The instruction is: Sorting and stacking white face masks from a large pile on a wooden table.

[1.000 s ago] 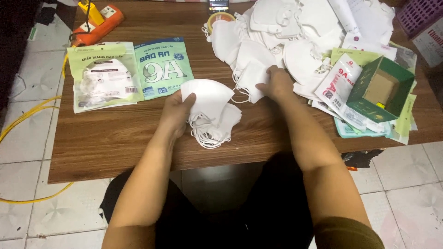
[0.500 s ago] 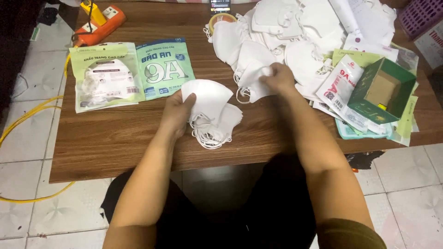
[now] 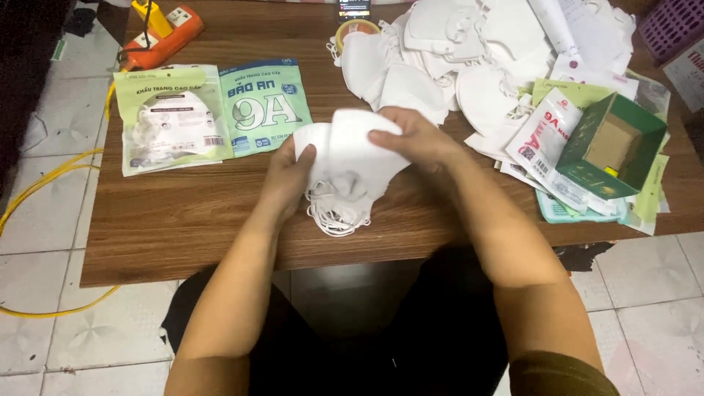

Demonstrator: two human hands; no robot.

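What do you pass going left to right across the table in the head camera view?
Pale green mask packet → teal mask packet → left hand → white masks in hand → right hand → open green box.

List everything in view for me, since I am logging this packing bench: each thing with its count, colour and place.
Stacked face masks: small stack, white, held at table centre.
Loose mask pile: many, white, far right.
Mask packets: two, green, left.
Open box: one, green, right.
Flat packets: several, white and green, under the box.
Tape roll: one, yellowish, far edge.
Tool: one, orange and yellow, far left corner.
Cable: one, yellow, on the floor.
Table: one, brown wood.
Left hand: on the stack.
Right hand: on the top mask.
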